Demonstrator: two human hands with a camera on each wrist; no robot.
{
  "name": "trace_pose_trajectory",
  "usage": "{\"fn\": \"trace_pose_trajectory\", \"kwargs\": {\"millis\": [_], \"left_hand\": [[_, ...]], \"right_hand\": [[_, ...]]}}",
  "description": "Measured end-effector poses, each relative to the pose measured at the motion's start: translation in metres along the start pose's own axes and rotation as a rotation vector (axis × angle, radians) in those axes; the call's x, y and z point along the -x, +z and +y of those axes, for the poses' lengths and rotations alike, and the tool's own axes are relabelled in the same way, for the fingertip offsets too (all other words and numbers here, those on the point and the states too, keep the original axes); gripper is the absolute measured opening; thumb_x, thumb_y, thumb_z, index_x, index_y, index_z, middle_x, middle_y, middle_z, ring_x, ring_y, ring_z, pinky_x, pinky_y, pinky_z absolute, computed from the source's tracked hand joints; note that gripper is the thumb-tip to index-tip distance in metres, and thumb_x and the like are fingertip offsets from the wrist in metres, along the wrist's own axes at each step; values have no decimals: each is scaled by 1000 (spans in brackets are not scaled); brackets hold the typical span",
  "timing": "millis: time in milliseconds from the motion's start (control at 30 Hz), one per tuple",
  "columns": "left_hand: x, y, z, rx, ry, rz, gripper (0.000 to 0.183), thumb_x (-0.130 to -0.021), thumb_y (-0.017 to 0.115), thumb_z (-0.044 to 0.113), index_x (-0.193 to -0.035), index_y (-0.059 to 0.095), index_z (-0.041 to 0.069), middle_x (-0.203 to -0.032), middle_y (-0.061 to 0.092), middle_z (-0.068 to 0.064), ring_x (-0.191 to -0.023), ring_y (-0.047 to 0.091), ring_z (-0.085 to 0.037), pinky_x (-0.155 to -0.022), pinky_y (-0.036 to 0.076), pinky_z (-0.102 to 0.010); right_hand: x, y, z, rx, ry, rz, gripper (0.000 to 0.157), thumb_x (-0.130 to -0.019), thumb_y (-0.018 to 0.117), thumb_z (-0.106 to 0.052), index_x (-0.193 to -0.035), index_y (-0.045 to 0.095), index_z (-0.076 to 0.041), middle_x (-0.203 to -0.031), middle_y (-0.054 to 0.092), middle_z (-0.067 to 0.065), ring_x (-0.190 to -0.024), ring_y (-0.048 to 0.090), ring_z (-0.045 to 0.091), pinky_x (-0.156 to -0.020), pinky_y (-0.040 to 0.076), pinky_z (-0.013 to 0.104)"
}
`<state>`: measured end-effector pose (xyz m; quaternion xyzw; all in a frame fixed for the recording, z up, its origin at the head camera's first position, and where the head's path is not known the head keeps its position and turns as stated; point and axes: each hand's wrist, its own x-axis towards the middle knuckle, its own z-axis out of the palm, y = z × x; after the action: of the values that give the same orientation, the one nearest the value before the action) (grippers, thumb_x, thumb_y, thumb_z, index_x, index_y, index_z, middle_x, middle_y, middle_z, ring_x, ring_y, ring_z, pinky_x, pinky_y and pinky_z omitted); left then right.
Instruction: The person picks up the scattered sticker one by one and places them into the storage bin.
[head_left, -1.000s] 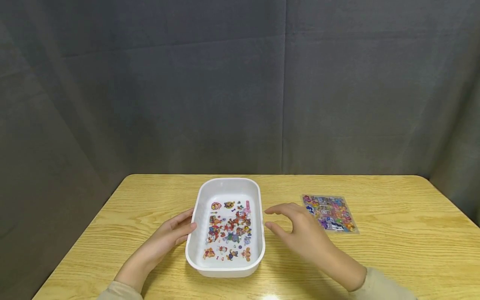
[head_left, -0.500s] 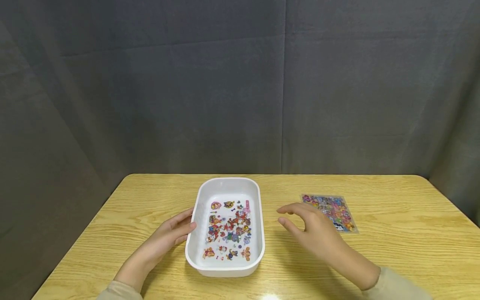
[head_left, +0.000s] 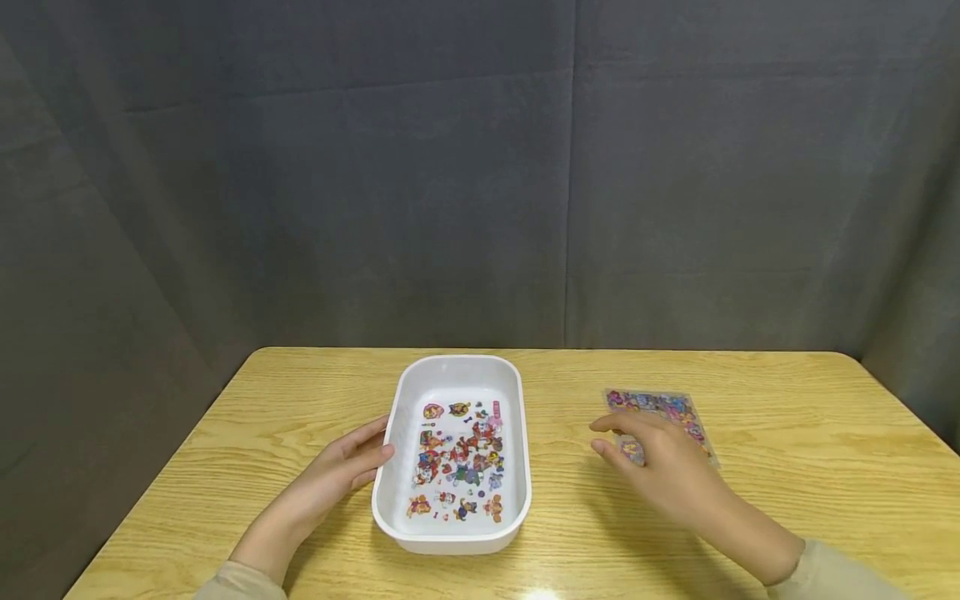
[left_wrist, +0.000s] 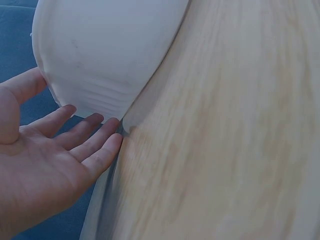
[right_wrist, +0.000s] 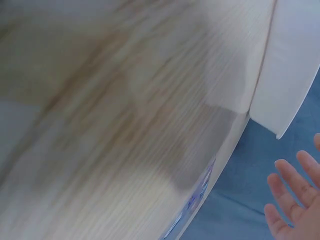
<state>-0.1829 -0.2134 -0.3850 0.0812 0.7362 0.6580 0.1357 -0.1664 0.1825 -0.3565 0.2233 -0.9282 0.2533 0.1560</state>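
A white plastic tray (head_left: pixel 457 546) with rounded corners stands on the table, left of its middle. Inside lies a clear sheet of colourful cartoon dog stickers (head_left: pixel 467 475). My left hand (head_left: pixel 326 483) touches the tray's left side, thumb at the rim. Its fingers look nearly straight against the outer wall in the left wrist view, where the tray (left_wrist: pixel 112 50) is seen from the side. Apart from the tray's right side hovers my right hand (head_left: pixel 667 471), fingers loosely bent, holding nothing. Behind it a second colourful sticker sheet (head_left: pixel 663 402) is partly hidden.
The wooden table (head_left: pixel 795 500) has rounded far corners. A dark grey cloth (head_left: pixel 450 183) hangs behind it. In the right wrist view, the second sheet (right_wrist: pixel 192 202) lies near the table's far edge.
My right hand has moved away from the tray's right side, rightward, and now covers more of the second sticker sheet. My left hand and the tray have stayed in place.
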Motion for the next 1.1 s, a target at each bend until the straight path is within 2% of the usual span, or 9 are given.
{"fn": "trace_pose_trajectory", "kwargs": {"millis": [233,533,767,933,1100], "left_hand": [[1,0,1,-5,-7,0,66,-99,60,23,-153,31,-2,-150,40,-25,-135,44,-35,-111,39,-43],[0,0,1,-4,-6,-3,67,-99,60,23,-153,30,-2,-151,39,-25,-136,42,-34,-111,39,-43],[0,0,0,-8,-8,-4,67,-99,60,24,-153,30,-1,-151,38,-24,-137,41,-34,-111,39,-43],[0,0,0,-9,-9,-2,67,-99,60,24,-153,29,-2,-152,38,-25,-137,41,-34,-111,39,-43],[0,0,0,-11,-12,4,67,-99,60,24,-153,30,-2,-152,38,-24,-138,40,-34,-112,38,-44]], "right_hand": [[5,-7,12,40,-35,5,23,-93,71,-23,-111,72,-9,-113,71,6,-111,63,36,-90,53,58],[9,-18,27,55,38,-17,29,-93,71,-32,-114,72,-12,-114,71,7,-105,66,35,-85,55,57],[12,-26,40,19,85,-43,31,-93,71,-34,-116,71,-13,-114,70,7,-100,66,34,-77,57,54],[13,-31,47,-2,101,-67,35,-94,69,-38,-120,70,-15,-118,69,6,-105,65,34,-81,55,55],[14,-35,57,-35,99,-98,35,-94,69,-35,-122,69,-13,-119,68,6,-108,63,34,-84,53,57]]}}
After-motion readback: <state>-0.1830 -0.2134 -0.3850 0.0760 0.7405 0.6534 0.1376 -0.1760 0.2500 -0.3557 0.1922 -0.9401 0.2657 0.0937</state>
